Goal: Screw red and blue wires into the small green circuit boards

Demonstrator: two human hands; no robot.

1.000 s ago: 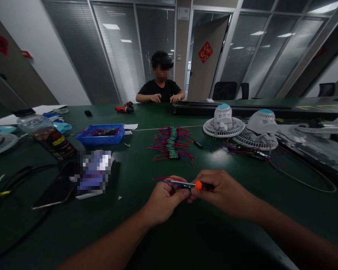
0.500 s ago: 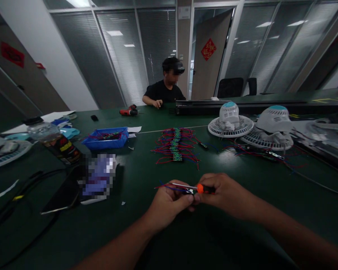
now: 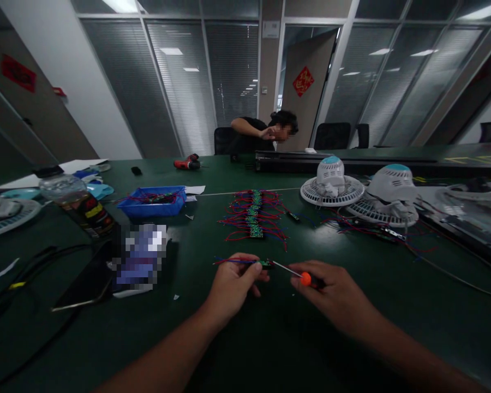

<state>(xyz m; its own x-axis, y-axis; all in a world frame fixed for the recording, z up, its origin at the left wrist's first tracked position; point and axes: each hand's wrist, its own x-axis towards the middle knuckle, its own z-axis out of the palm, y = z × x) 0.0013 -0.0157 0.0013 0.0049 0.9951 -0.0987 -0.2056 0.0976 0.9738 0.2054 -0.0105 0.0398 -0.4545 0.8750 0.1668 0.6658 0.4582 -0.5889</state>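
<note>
My left hand [image 3: 237,281] pinches a small green circuit board [image 3: 264,264] with red and blue wires trailing out to the left. In my right hand [image 3: 331,289] is a screwdriver [image 3: 306,279] with an orange and black handle. Its metal shaft points left, and the tip is close to the board's right end; whether they touch I cannot tell. Beyond both hands lies a row of several green circuit boards [image 3: 255,213], side by side, their red and blue wires spread to either side. A single small board [image 3: 293,216] rests just right of that row.
A blue tray [image 3: 151,207] holds wired boards. Left are a bottle [image 3: 79,202], a phone [image 3: 82,281] and black cables. White fan-like units [image 3: 331,183] stand at right, before a long black bar [image 3: 343,162]. A red drill [image 3: 187,162] lies near a person [image 3: 249,134] across the table.
The screwdriver has swung away from over the board, its tip now at the board's right end. My hands have moved apart. Across the table, the person has leaned down, a hand raised near the head.
</note>
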